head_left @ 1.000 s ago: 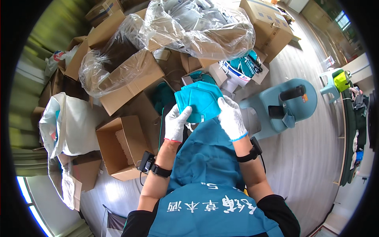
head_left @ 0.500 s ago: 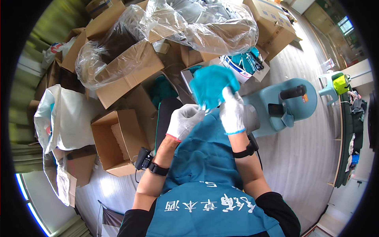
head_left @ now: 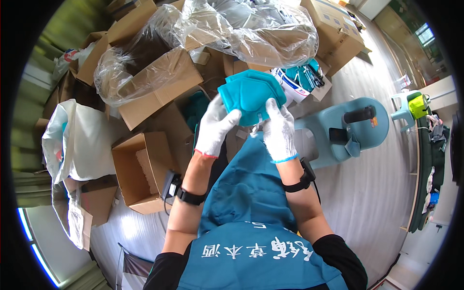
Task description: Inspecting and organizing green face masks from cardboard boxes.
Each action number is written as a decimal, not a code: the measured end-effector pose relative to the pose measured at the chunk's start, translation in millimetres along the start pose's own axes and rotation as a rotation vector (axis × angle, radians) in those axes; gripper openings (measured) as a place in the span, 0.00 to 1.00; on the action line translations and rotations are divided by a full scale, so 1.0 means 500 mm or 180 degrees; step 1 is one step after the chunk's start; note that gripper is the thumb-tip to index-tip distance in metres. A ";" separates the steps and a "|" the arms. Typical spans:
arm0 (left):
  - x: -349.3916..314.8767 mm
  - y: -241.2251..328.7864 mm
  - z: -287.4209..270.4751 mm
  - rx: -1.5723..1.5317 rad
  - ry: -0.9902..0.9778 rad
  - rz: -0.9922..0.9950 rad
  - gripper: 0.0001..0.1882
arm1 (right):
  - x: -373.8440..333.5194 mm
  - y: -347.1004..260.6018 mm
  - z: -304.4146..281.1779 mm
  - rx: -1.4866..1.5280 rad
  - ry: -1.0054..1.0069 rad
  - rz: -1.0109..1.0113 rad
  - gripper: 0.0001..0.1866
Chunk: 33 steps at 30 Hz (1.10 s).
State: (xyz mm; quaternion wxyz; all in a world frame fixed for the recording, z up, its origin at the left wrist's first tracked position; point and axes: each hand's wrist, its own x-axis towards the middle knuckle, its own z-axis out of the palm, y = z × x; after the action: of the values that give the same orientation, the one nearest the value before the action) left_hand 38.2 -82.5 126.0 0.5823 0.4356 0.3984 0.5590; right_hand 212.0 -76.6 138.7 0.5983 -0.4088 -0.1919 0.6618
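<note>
A small stack of teal face masks (head_left: 251,94) with thick seamed edges is held up in front of me, white straps hanging from its lower edge. My left hand (head_left: 216,124), in a white knit glove with a red cuff, grips its left side, thumb on the near face. From the right, my right hand (head_left: 279,129), gloved in white with a blue cuff, pinches the lower right edge. Below and left of the stack, more teal pieces lie in a shadowed box (head_left: 195,110). An open carton (head_left: 302,79) beyond my right hand holds further teal masks with dark straps.
A large carton lined with clear plastic (head_left: 159,87) spans the far side. An open brown box (head_left: 137,169) and a white sack (head_left: 79,140) are at left. On the right, a blue-grey bench (head_left: 338,125) carries a black bottle (head_left: 359,113) and a phone (head_left: 337,136).
My left hand has shifted from the straps up to the masks' left side. The stack, blurred before, now appears steady and tilted, showing several layered edges.
</note>
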 end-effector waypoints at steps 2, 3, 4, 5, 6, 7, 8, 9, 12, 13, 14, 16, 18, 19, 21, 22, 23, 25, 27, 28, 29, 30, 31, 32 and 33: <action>0.007 -0.007 0.012 -0.0604 0.0400 -0.0645 0.14 | -0.007 -0.002 0.014 -0.0150 -0.0200 0.0084 0.06; 0.007 -0.010 0.015 -0.0562 0.0516 -0.0390 0.12 | -0.011 -0.004 0.015 -0.0413 -0.0367 0.0015 0.06; 0.009 -0.011 0.017 -0.0475 0.0653 -0.0290 0.11 | -0.013 -0.005 0.016 -0.0694 -0.0527 0.0017 0.06; 0.008 -0.011 0.017 -0.0397 0.0819 -0.0167 0.09 | -0.016 -0.008 0.014 -0.0925 -0.0627 -0.0026 0.06; 0.010 -0.011 0.017 -0.0403 0.0933 -0.0083 0.10 | -0.019 -0.008 0.013 -0.1116 -0.1095 -0.0179 0.08; 0.010 -0.009 0.014 -0.0382 0.0993 -0.0107 0.10 | -0.023 -0.008 0.012 -0.1196 -0.1330 0.0089 0.08; 0.012 -0.008 0.011 -0.0363 0.1066 -0.0116 0.11 | -0.027 -0.008 0.011 -0.1241 -0.1591 0.0297 0.09; 0.015 -0.006 0.006 -0.0352 0.1120 -0.0094 0.11 | -0.029 -0.007 0.013 -0.1341 -0.1745 0.0586 0.09; 0.022 -0.007 -0.012 -0.0616 0.1156 -0.0314 0.12 | -0.036 -0.013 0.014 -0.1487 -0.1442 0.0885 0.12; 0.023 -0.011 -0.017 -0.0731 0.1146 -0.0366 0.13 | -0.037 -0.014 0.014 -0.1534 -0.1430 0.0922 0.13; 0.024 -0.013 -0.029 -0.0531 0.1145 -0.0725 0.15 | -0.036 -0.017 0.014 -0.1365 -0.1519 0.0775 0.13; 0.026 -0.028 -0.040 -0.1583 0.1061 -0.1038 0.18 | -0.033 -0.018 0.013 -0.1653 -0.1647 0.0181 0.13; 0.033 -0.044 -0.052 -0.2300 0.1001 -0.1364 0.22 | -0.031 -0.013 0.011 -0.0953 -0.1532 0.0598 0.14; 0.037 -0.054 -0.055 -0.2463 0.1028 -0.1415 0.22 | -0.031 -0.006 0.013 -0.1049 -0.1498 0.0701 0.14; 0.043 -0.056 -0.080 -0.2257 0.0816 -0.1623 0.14 | -0.040 0.015 0.017 -0.1178 -0.1543 0.0862 0.14; 0.044 -0.049 -0.101 -0.2042 0.0735 -0.1782 0.13 | -0.045 0.019 0.017 -0.1753 -0.1719 0.0799 0.15; 0.041 -0.039 -0.124 -0.1658 0.0586 -0.1785 0.14 | -0.056 0.048 0.034 -0.1153 -0.1803 0.0616 0.17; 0.032 -0.007 -0.183 -0.0703 0.0283 -0.1914 0.20 | -0.076 0.067 0.041 -0.1925 -0.1989 0.0772 0.16; 0.013 0.031 -0.240 0.0254 -0.0075 -0.2046 0.20 | -0.090 0.095 0.057 -0.3038 -0.2300 0.0408 0.15; 0.004 0.041 -0.258 0.0605 -0.0211 -0.1759 0.17 | -0.097 0.113 0.064 -0.2859 -0.2519 -0.0108 0.14; -0.003 0.057 -0.283 0.1106 -0.0318 -0.1575 0.16 | -0.104 0.134 0.070 -0.2728 -0.2623 -0.0636 0.14; -0.009 0.067 -0.304 0.1348 -0.0225 -0.1614 0.15 | -0.111 0.165 0.079 -0.2303 -0.2536 -0.0139 0.14; -0.012 0.074 -0.322 0.1352 -0.0308 -0.1450 0.15 | -0.116 0.196 0.087 -0.1560 -0.2571 0.0157 0.14; -0.010 0.076 -0.339 0.1851 -0.0249 -0.1617 0.15 | -0.116 0.222 0.083 -0.1851 -0.2601 0.0357 0.15; -0.008 0.071 -0.351 0.2105 -0.0330 -0.1659 0.15 | -0.112 0.246 0.076 -0.2559 -0.2636 0.0279 0.16</action>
State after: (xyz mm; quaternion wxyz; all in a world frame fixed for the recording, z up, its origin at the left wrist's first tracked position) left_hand -139.7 -75.6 106.6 0.5524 0.5112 0.6233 0.2124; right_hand 101.7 -146.6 87.0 0.2431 -0.3186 -0.6293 0.6659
